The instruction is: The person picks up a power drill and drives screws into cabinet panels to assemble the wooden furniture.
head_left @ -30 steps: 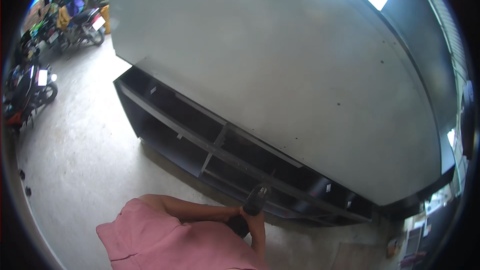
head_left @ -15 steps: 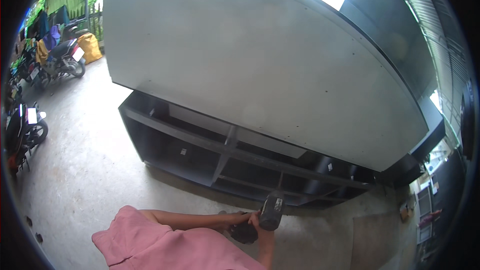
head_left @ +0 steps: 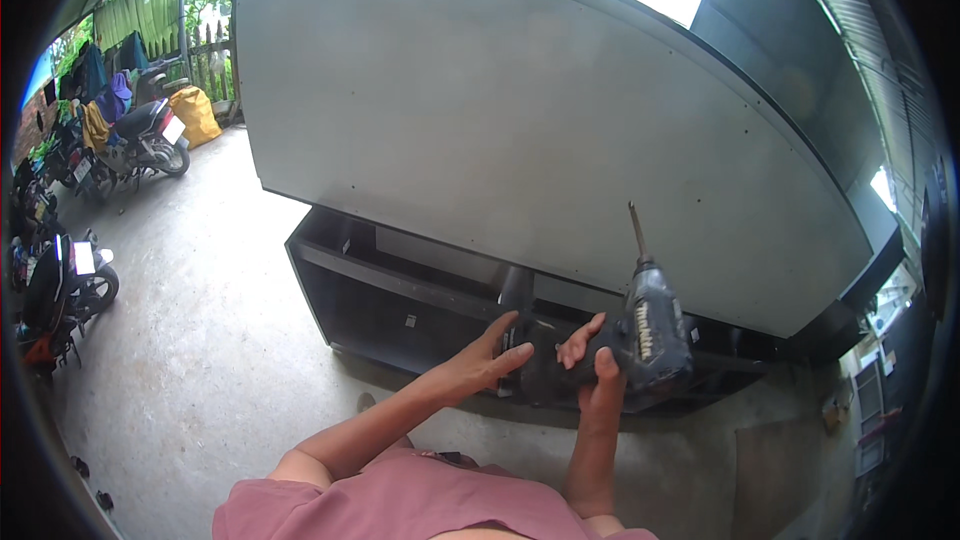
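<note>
A black cordless drill (head_left: 655, 330) with a long bit is held up in front of the pale panel, its bit pointing upward. My right hand (head_left: 597, 380) is closed round the drill's handle, with fingers on its far side and the thumb raised nearer me. At the handle's other end, my left hand (head_left: 487, 358) grips the dark battery base between thumb and fingers. Part of that grip is hidden behind the battery. Beyond the hands stands a dark cabinet (head_left: 370, 315) with open compartments, and the large grey-white panel (head_left: 530, 110) with small screw holes rises above it.
Parked motorbikes (head_left: 75, 280) line the left side, near a yellow sack (head_left: 195, 115). Another dark panel (head_left: 790, 70) stands behind at the right. A brown mat (head_left: 775, 475) lies on the concrete floor (head_left: 200, 340) at the lower right.
Both hands have raised the drill, and its bit has swung to point up across the panel. The left hand has spread round the battery end. The view has shifted slightly.
</note>
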Action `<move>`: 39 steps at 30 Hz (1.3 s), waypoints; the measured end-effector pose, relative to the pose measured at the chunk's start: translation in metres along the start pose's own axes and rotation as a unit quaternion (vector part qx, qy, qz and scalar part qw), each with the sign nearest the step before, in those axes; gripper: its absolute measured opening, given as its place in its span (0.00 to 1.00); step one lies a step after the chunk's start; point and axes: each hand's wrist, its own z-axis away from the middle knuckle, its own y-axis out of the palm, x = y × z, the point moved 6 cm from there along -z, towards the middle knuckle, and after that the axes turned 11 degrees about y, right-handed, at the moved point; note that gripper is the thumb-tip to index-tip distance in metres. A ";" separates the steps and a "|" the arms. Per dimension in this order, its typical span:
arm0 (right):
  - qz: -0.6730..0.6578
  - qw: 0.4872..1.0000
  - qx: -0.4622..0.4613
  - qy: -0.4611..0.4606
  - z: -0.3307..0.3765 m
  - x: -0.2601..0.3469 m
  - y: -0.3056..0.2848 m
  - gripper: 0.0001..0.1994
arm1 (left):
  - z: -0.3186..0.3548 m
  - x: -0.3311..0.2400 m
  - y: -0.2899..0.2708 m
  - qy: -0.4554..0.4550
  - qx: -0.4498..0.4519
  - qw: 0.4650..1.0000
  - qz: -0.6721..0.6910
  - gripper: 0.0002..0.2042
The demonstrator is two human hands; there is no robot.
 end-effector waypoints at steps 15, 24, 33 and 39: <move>0.000 0.985 0.013 -0.174 -0.516 -0.090 0.255 0.25 | -0.216 -0.162 -0.520 0.242 0.021 0.970 0.008 0.46; 0.093 0.975 -0.044 -0.194 -0.487 -0.181 0.249 0.22 | -0.183 -0.045 -0.537 0.282 0.002 0.956 0.076 0.45; 0.068 0.980 0.028 -0.184 -0.399 -0.198 0.238 0.21 | -0.108 0.000 -0.476 0.312 -0.045 0.947 0.062 0.46; 0.069 0.983 0.105 -0.135 -0.458 -0.144 0.272 0.21 | -0.125 -0.070 -0.486 0.321 -0.122 0.937 0.061 0.47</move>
